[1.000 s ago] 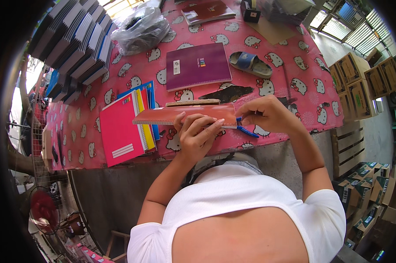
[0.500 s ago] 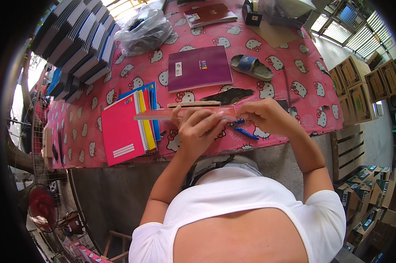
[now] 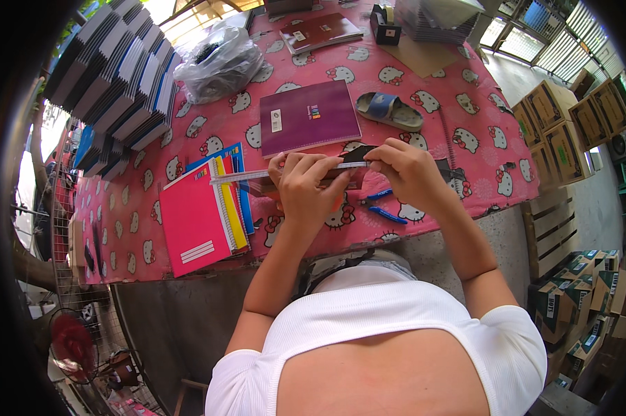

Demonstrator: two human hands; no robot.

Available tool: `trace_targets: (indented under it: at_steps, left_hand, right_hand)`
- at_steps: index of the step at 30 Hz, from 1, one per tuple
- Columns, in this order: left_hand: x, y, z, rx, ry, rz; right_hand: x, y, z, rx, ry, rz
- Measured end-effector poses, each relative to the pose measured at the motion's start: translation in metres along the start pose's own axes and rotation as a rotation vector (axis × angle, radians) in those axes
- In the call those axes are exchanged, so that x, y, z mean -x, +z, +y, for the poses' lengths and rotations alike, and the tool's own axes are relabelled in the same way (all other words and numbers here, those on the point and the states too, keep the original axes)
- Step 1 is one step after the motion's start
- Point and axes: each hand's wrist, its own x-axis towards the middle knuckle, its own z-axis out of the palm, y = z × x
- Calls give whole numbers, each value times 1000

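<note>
My left hand is closed around a spiral notebook, held up nearly edge-on above the table with its pale coil binding facing up. At the notebook's right end, the fingers of my right hand pinch the tip of the coil. Just below that hand, blue-handled cutting pliers lie on the table. To the left, pink, yellow and blue spiral notebooks lie in an overlapping pile. Beyond my hands is a purple notebook, and a dark flat piece is partly hidden behind my fingers.
A pink patterned cloth covers the table. Tall notebook stacks stand at the left, beside a plastic bag. A slipper, a maroon notebook and a tape dispenser lie farther back. Cardboard boxes stand at right.
The held notebook has tilted, so its reddish cover shows less and its coil edge more. My right hand has risen slightly along with the coil's end. The pliers are less covered.
</note>
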Motion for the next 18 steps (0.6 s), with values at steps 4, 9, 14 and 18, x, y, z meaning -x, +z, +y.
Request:
trace_targets:
  at_steps: [4,9,14,18]
  left_hand:
    - [-1,1,1,7,10,16]
    - [-2,-2,3,14,-30,-35]
    - [1,0,3,53,-69,-29]
    - [1,-2,8,3,-42,-32]
  right_hand:
    - [-5,-8,-14,24,15,-16]
    - [-7,1,-4,-82,1,-6]
    - [-5,-6,-14,117,10,-101]
    - [-6,-3,-19,127,-13,-19]
